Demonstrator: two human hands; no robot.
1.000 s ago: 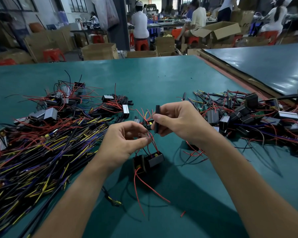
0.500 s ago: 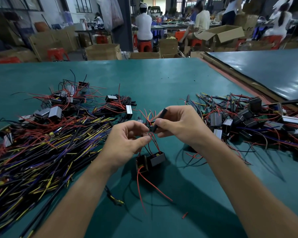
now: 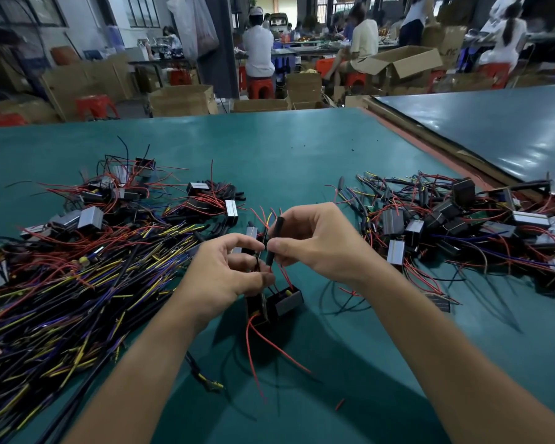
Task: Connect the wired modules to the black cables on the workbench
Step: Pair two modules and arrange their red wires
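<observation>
Two small black modules (image 3: 281,302) with red leads hang just above the green workbench (image 3: 285,155), below my hands. My left hand (image 3: 228,277) pinches their thin wires between thumb and fingers. My right hand (image 3: 314,245) grips a short black sleeve (image 3: 273,238), held nearly upright, its lower end against the wires at my left fingertips. A big heap of black, yellow and purple cables (image 3: 61,299) lies to the left. A pile of wired modules (image 3: 455,219) lies to the right.
More modules with red wires (image 3: 116,200) and loose black sleeves (image 3: 225,190) sit behind the cable heap. A second table (image 3: 494,129) adjoins on the right. Cardboard boxes, red stools and seated people fill the background beyond the bench's far edge.
The black sleeve in my right hand has tilted from upright and moved lower onto the wires. Both hands stay close together; the modules still hang beneath them.
</observation>
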